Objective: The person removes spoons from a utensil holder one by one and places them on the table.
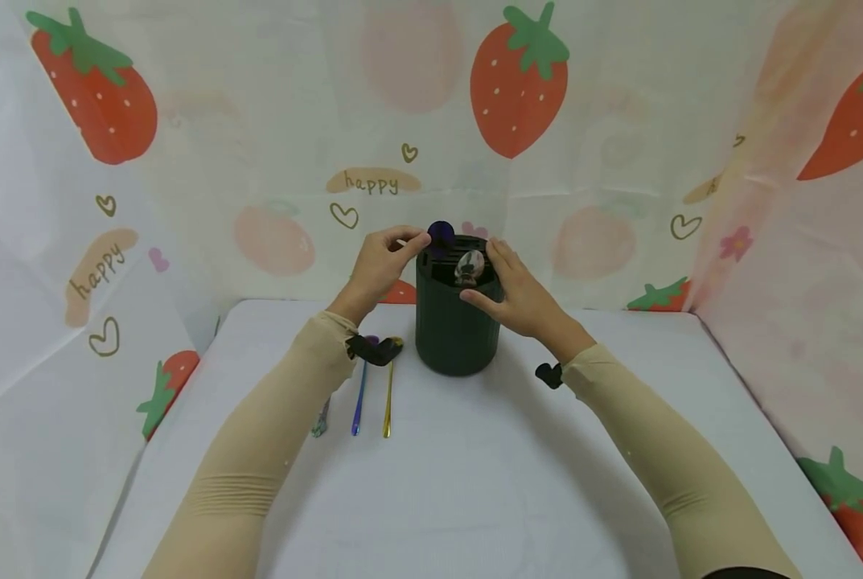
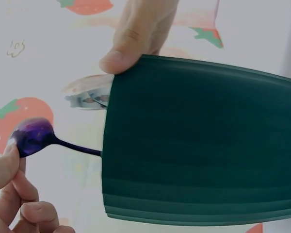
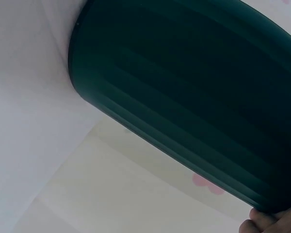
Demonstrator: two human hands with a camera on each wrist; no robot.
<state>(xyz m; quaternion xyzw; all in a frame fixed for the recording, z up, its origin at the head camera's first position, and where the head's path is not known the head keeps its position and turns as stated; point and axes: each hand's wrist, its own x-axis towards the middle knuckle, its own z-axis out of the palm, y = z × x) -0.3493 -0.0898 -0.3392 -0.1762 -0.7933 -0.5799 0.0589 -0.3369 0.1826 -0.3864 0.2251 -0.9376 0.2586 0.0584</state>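
A dark green ribbed utensil holder (image 1: 456,334) stands upright on the white table, its top slotted. My left hand (image 1: 382,264) pinches the bowl of a purple metal spoon (image 2: 35,137) between thumb and fingers. That spoon's handle runs down past the rim into the holder, its lower part hidden inside. With the thumb at the front and the fingers at the back right, my right hand (image 1: 518,293) grips the holder's rim. Between the hands, a patterned, shiny spoon (image 1: 469,267) stands bowl up in the holder.
Left of the holder, a blue-purple spoon (image 1: 359,400) and a gold spoon (image 1: 388,402) lie on the table (image 1: 474,482). A patterned handle (image 1: 321,423) shows beside them, partly hidden by my left sleeve. Strawberry-print cloth (image 1: 257,121) hangs behind and at both sides.
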